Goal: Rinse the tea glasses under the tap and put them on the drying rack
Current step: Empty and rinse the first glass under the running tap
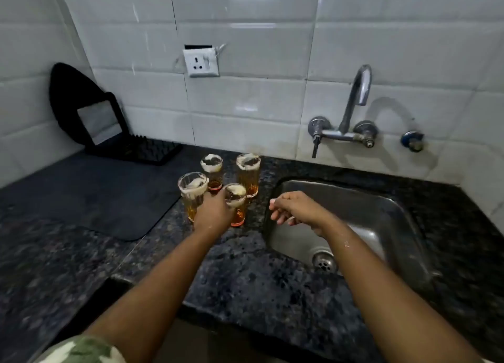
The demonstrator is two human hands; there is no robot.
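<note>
Where fingers curl, front glass.

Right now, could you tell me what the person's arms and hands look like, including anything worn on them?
Both forearms are bare, with no watch, bracelet or gloves visible. The left hand and right hand show no rings that I can make out. A green-and-cream camouflage sleeve covers the left upper arm. Small pale flecks dot the right forearm.

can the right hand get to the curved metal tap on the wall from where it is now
Probably yes: the right hand hovers over the steel sink, empty, and nothing stands between it and the curved metal tap.
</note>
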